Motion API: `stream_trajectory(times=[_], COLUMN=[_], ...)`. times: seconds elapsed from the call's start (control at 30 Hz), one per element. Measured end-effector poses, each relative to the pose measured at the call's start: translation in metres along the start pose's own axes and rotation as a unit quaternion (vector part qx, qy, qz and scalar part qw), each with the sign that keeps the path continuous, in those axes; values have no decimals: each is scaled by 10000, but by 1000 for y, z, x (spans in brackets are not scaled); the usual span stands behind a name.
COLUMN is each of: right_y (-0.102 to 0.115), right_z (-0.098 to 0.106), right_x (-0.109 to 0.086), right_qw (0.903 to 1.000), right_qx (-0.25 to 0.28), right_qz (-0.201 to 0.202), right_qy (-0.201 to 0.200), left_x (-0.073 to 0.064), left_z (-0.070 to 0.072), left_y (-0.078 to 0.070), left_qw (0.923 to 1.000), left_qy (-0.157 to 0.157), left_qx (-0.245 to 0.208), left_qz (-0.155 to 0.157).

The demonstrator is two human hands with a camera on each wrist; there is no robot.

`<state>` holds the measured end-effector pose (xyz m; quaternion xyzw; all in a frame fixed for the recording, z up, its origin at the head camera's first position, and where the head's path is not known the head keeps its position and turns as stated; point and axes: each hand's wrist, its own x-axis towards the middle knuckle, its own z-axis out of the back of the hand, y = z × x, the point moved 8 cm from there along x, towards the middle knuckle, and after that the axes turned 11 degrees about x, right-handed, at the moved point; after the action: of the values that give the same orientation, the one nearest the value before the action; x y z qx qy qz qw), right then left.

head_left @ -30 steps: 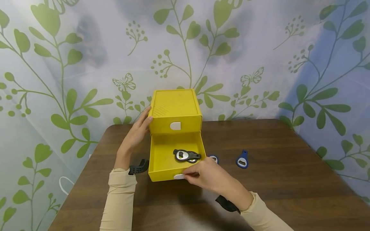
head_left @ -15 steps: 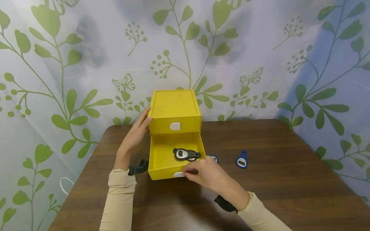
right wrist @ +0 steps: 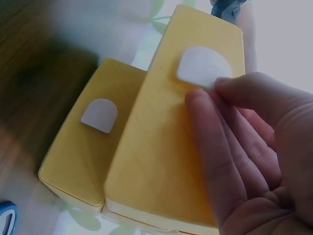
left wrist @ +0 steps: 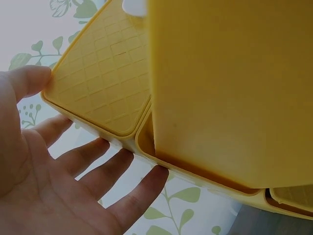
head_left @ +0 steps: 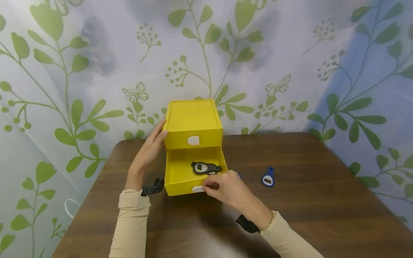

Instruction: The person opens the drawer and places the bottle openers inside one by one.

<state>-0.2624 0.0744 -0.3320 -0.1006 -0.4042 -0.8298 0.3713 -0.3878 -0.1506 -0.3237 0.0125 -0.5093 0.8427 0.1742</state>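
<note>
Below centre, the right hand point(head_left: 227, 188) is pinching the white tab point(head_left: 197, 189) of the drawer point(head_left: 179, 189), which is jutting out, black openers point(head_left: 213, 167) already lying inside; left of centre, the left hand point(head_left: 147, 152) is resting outspread against the cabinet point(head_left: 193, 114); lower right, a blue opener point(head_left: 267, 177) is lying outside.

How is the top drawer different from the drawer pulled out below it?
The top drawer is closed; the pulled-out drawer stands open. The right hand pinches the pulled-out drawer's white handle, while the top drawer's handle is untouched. The pulled-out drawer shows dark bottle openers; the top drawer's inside is hidden. Both are yellow with white handles.
</note>
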Motion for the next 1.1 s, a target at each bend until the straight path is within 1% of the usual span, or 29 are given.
stream_trajectory(times=[0.3,0.6,0.87,1.1], right_y=[-7,-17,-29,-39], right_z=[-2,-1,-3,-3], right_x=[8,22,35,45], right_qw=[9997,9981,9948,9935], right_qx=[-88,-238,-489,-417], right_qz=[-107,-75,-59,-101], right_qy=[-223,-558,-889,-1059], left_x=[-1,-1,0,2], left_z=[0,1,0,0], left_y=[2,0,-1,1], left_qw=[10000,10000,9999,9999], left_qy=[43,3,78,99], left_qx=[21,20,-65,-101], left_qz=[21,12,-52,-42])
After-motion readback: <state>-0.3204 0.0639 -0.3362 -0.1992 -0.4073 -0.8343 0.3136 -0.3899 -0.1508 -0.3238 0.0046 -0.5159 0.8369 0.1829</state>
